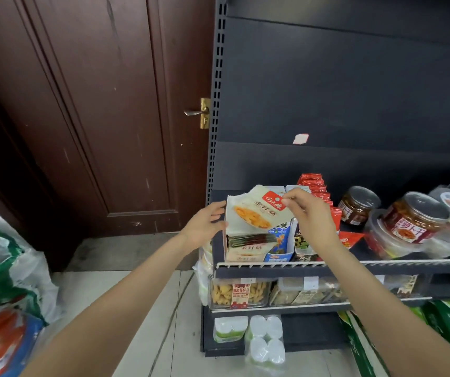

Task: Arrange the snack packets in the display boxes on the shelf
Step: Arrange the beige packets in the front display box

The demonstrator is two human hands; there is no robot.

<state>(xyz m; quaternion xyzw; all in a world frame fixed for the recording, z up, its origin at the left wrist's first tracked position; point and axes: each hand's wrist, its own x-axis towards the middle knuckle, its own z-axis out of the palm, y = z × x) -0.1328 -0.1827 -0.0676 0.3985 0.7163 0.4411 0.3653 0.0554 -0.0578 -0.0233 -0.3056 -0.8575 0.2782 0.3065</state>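
Because both forearms reach in from the bottom edge toward 12 o'clock, the nearest contact is the left hand [204,227], its fingers lying fairly straight against the left edge of the snack packet [256,213], steadying rather than clenching. At about 3 o'clock from it, the right hand [309,213] pinches the packet's top right corner between thumb and fingertips. The packet stands nearly upright, its top tipped toward 1 o'clock, long axis roughly vertical, directly above the leftmost display box [247,253] on the shelf [272,270]. The box opening lies at 6 o'clock from the pinch, so I judge the next move is a straight lowering, guided mainly by the right hand. Beyond, red packets [313,183] line up toward the back panel.
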